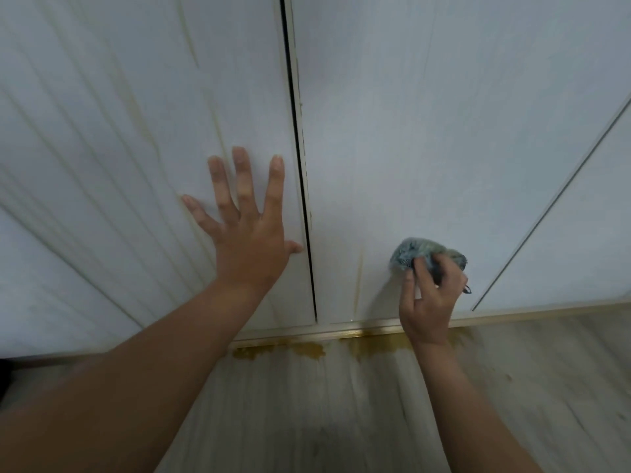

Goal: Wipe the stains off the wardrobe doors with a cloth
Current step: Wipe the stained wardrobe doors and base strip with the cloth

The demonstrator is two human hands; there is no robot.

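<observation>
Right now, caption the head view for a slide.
Left hand flat on wardrobe door; right hand grips a bunched cloth.

Pale wood-grain floor, prob. laminate, yellow-brown spill patches on it, along wardrobe btm edge

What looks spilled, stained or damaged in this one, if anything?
Yellowish drip streaks run down the left door; a shorter streak marks the middle door, left of the cloth. A yellow-brown spill lies on the floor under the doors. The middle door's edge by the gap looks chipped.
</observation>
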